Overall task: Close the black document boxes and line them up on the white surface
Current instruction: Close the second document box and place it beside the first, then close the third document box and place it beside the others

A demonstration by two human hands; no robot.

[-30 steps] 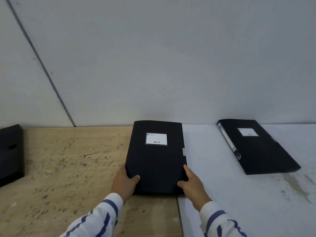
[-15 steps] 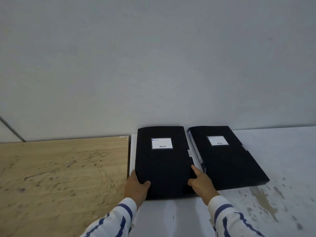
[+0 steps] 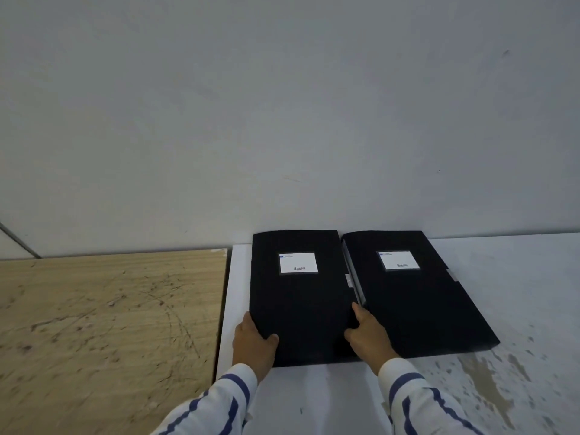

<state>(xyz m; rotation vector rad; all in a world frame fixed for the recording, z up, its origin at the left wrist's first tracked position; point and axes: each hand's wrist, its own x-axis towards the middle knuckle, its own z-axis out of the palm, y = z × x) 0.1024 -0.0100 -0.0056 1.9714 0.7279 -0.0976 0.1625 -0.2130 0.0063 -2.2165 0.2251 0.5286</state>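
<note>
Gripping near box (image 3: 298,296) with both left hand (image 3: 252,343) and right hand (image 3: 368,335), shut, beside second closed box (image 3: 411,293) on white surface (image 3: 518,277); only squaring seemed left

Two closed black document boxes, side by side.
Left box (image 3: 298,296) and right box (image 3: 411,293) lie flat at lower centre-right on the white surface (image 3: 518,277), white labels up.

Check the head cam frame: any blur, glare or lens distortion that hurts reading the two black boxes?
Head view: light is dim and even, with no glare; both black boxes, left and right, read as near-featureless dark slabs. The white labels show, but their print is too soft to read. The wooden surface looks slightly smeared. Wide-angle skew splays the right box outward. Both hands, left and right, are fairly sharp.
</note>
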